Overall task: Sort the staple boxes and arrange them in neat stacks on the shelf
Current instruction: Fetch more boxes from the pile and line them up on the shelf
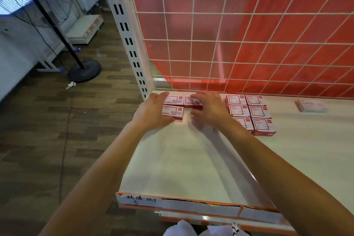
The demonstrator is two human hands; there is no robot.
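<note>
Three red-and-white staple boxes lie at the back left corner of the white shelf [182, 159]. My left hand [153, 111] lies against the left side of the front box [173, 111] and the back left box [174, 99], thumb at the front box's near edge. My right hand [207, 108] holds the back right box [192, 102], fingers over its top and thumb below its front. To the right, several identical boxes [258, 111] form a neat block in two columns. A single paler box [311, 105] lies apart at the far right.
A white wire grid [229, 44] with red sheeting behind closes the back of the shelf. A slotted white upright [130, 44] stands at the left corner. A fan stand [84, 71] is on the wooden floor at left. The shelf's front edge [191, 207] carries a handwritten label.
</note>
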